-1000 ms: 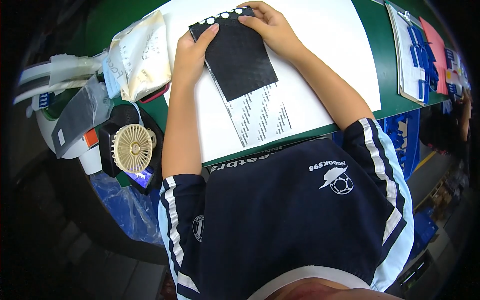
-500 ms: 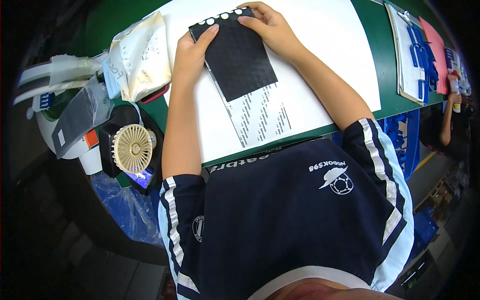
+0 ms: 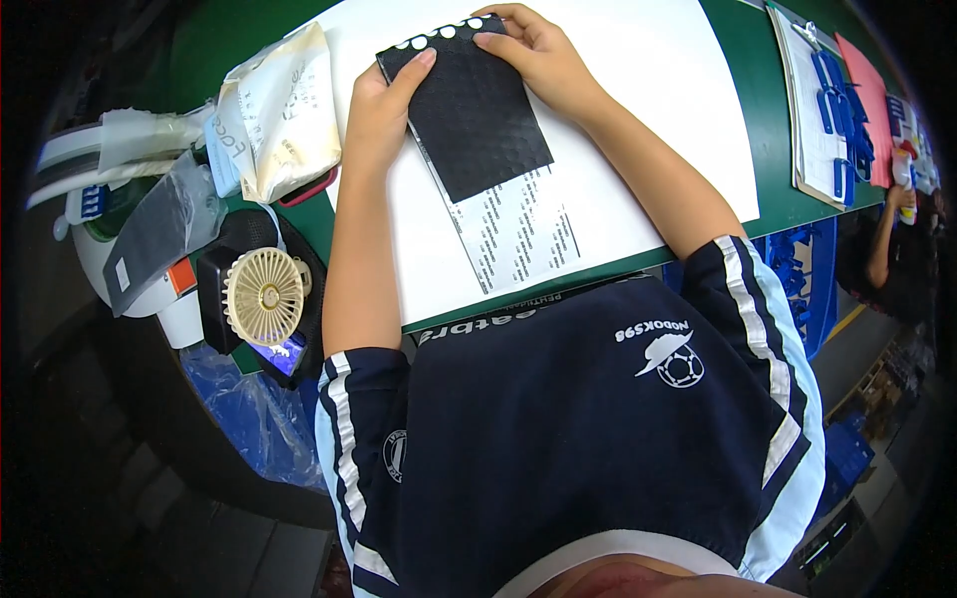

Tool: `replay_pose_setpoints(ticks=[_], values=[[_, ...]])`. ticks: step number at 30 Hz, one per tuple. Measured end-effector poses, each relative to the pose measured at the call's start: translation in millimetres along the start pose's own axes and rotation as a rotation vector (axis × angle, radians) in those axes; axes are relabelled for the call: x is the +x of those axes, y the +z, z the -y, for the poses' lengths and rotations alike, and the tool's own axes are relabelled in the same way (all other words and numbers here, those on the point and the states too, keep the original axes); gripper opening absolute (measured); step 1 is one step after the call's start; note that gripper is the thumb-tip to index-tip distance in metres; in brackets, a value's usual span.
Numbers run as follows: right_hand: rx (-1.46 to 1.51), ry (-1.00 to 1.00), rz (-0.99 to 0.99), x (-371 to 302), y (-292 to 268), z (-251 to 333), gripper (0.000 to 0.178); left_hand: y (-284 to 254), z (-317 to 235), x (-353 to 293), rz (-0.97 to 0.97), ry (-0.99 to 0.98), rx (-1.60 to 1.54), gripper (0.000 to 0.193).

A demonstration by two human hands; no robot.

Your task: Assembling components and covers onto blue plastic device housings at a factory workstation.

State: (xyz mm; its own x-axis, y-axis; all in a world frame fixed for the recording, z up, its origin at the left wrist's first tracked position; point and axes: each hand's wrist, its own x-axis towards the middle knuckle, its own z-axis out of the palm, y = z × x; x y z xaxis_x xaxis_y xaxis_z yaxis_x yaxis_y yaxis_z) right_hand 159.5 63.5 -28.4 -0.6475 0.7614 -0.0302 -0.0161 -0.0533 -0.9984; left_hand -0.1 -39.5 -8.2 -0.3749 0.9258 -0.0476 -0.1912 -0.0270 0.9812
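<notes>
A black sheet (image 3: 478, 130), faintly patterned with rounds, lies slanted over a white table surface (image 3: 648, 130). Several white circles (image 3: 448, 33) show in a row along its far edge. From under its near end comes a white liner (image 3: 518, 234) with rows of print. My left hand (image 3: 384, 110) grips the sheet's far left corner, thumb on top and fingers hidden beneath. At the far right corner, my right hand (image 3: 543, 60) presses its thumb on the sheet beside the circles, with its fingers bent around the far edge.
Left of the paper stand a plastic-wrapped package (image 3: 284, 115), a small cream fan (image 3: 267, 297) and a dark sheet in a clear bag (image 3: 159, 239). A clipboard (image 3: 812, 130) with blue clips lies at right. Beyond it, another person's hand (image 3: 900, 196) holds a bottle.
My hands and the black sheet stay practically where they were. At the far right, the other person's hand and bottle have shifted slightly.
</notes>
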Motion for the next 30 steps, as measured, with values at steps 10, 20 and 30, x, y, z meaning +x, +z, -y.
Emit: replay_pose_setpoints(ticks=[10,20,30], values=[[-0.013,0.012,0.018,0.4,-1.2,-0.9,0.07,0.5,1.1,0.1,-0.007,0.003,-0.015,0.033],[-0.006,0.025,0.019,2.3,-2.9,-12.3,0.072,0.3,2.1,1.2,-0.004,0.015,0.004,0.033],[-0.01,0.061,0.013,0.1,-1.1,-1.6,0.072,-0.1,1.3,0.0,0.003,0.011,-0.01,0.033]])
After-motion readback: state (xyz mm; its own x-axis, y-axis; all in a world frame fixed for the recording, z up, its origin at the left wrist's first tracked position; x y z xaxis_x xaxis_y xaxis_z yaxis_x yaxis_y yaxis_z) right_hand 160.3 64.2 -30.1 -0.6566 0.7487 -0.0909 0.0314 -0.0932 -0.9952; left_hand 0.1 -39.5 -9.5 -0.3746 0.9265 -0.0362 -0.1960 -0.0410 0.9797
